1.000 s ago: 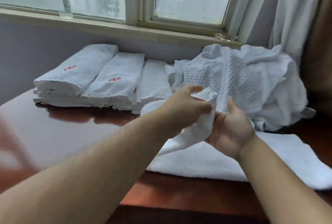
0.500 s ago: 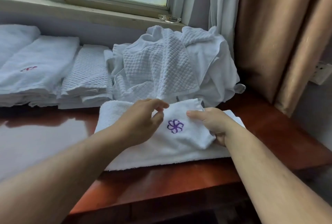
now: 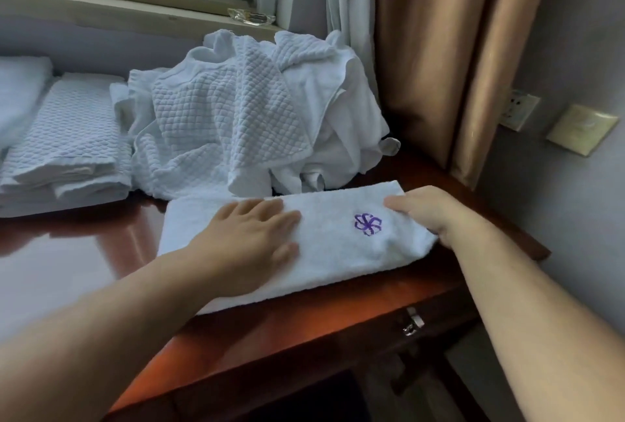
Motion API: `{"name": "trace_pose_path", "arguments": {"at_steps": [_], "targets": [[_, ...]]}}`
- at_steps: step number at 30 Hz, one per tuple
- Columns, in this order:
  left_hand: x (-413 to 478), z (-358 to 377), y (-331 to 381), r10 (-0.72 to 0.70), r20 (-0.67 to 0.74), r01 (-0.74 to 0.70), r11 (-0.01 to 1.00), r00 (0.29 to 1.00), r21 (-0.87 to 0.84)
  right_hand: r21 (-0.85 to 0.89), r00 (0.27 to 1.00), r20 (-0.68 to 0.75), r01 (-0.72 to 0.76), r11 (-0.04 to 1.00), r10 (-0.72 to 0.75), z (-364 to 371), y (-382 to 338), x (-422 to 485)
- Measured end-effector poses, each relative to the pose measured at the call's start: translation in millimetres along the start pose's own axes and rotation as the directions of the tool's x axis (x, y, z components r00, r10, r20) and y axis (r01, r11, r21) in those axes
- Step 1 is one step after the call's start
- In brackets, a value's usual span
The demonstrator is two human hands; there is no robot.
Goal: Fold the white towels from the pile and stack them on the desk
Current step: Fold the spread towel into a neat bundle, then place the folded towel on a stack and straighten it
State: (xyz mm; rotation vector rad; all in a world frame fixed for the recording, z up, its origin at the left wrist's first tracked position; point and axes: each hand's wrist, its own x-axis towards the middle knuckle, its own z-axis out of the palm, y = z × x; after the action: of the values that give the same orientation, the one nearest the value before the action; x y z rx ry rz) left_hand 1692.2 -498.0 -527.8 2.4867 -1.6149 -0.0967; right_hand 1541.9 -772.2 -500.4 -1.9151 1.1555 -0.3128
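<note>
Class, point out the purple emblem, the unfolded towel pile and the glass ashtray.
purple emblem (image 3: 368,224): head view, centre of the stitched flower.
unfolded towel pile (image 3: 230,120): head view, waffle-weave front face.
glass ashtray (image 3: 251,17): head view, its rim on the windowsill.

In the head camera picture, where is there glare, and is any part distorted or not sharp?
Head view: window light glares on the polished desk at left; the wide lens bends the curtain and wall edges; the folded towel and both hands look fairly sharp.

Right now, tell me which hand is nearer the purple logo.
Right. The right hand rests just right of the logo; the left hand lies flat farther left on the towel.
</note>
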Motion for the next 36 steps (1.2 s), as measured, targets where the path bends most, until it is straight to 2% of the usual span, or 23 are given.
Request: {"name": "trace_pose_path", "arguments": {"at_steps": [3,4,6,8,10,11,12,14,15,17,19,21,24,26,28,30,33,36], "targets": [[-1.9,13.3,-5.4,0.014,-0.02,-0.013,1.0,1.0,0.009,-0.139,0.999,-0.017,-0.045,0.989,0.043,2.8,3.8,3.4],[-2.4,15.0,-7.6,0.012,-0.029,-0.012,1.0,1.0,0.005,-0.254,0.999,-0.038,-0.027,0.967,0.018,2.8,0.4,3.0],[-3.5,17.5,-10.9,0.011,-0.042,-0.011,1.0,0.999,0.002,-0.53,0.983,-0.146,0.019,0.848,-0.113,6.2,-9.3,0.3],[-3.3,18.1,-11.8,0.014,-0.05,-0.014,1.0,0.999,-0.001,-0.653,0.915,-0.237,0.1,0.751,-0.328,14.9,-21.9,-6.7],[-2.6,17.8,-11.2,0.019,-0.05,-0.019,1.0,0.999,-0.004,-0.626,0.839,-0.189,0.297,0.721,-0.51,28.1,-34.4,-14.3],[-2.4,17.6,-11.2,0.02,-0.048,-0.02,1.0,0.999,-0.007,-0.571,0.83,-0.136,0.381,0.727,-0.542,35.7,-39.4,-18.0],[-2.7,17.3,-11.8,0.02,-0.047,-0.021,1.0,0.999,-0.009,-0.51,0.852,-0.061,0.422,0.75,-0.521,44.2,-42.0,-21.6],[-4.5,16.1,-15.8,0.021,-0.042,-0.021,1.0,0.999,-0.004,-0.48,0.913,0.124,0.399,0.781,-0.39,62.0,-36.3,-24.9],[-6.4,15.4,-18.7,0.02,-0.037,-0.02,1.0,0.999,-0.001,-0.545,0.922,0.191,0.386,0.744,-0.338,70.7,-28.2,-24.0],[-11.3,13.8,-23.6,0.022,-0.042,-0.023,1.0,0.999,-0.011,-0.652,0.923,0.21,0.379,0.657,-0.324,81.9,-13.5,-24.1],[-17.4,12.5,-27.5,0.022,-0.092,-0.026,0.999,0.996,-0.039,-0.657,0.921,0.185,0.376,0.654,-0.344,86.9,-9.5,-26.5],[-24.4,10.4,-32.8,-0.012,-0.203,-0.003,0.998,0.979,-0.07,-0.663,0.923,0.176,0.369,0.651,-0.343,90.2,-9.8,-31.7],[-39.0,6.8,-49.7,-0.133,-0.306,0.106,0.989,0.943,-0.102,-0.68,0.93,0.183,0.353,0.642,-0.318,100.7,-15.8,-47.3],[-52.6,5.1,-65.9,-0.269,-0.327,0.247,0.963,0.906,-0.109,-0.676,0.928,0.198,0.362,0.642,-0.315,112.8,-21.8,-61.4],[-69.0,2.2,-85.7,-0.476,-0.295,0.456,0.879,0.828,-0.138,-0.658,0.919,0.223,0.388,0.645,-0.325,127.8,-28.9,-78.0],[-87.4,-2.1,-104.7,-0.655,-0.224,0.625,0.755,0.721,-0.196,-0.634,0.896,0.268,0.44,0.636,-0.353,143.5,-34.7,-97.5],[-114.1,-11.5,-126.5,-0.746,-0.191,0.657,0.656,0.638,-0.37,-0.586,0.839,0.369,0.543,0.601,-0.399,166.2,-44.8,-123.3],[-137.8,-28.0,-136.2,-0.765,-0.164,0.577,0.591,0.623,-0.564,-0.506,0.765,0.468,0.642,0.576,-0.442,184.5,-69.0,-131.0]]}}
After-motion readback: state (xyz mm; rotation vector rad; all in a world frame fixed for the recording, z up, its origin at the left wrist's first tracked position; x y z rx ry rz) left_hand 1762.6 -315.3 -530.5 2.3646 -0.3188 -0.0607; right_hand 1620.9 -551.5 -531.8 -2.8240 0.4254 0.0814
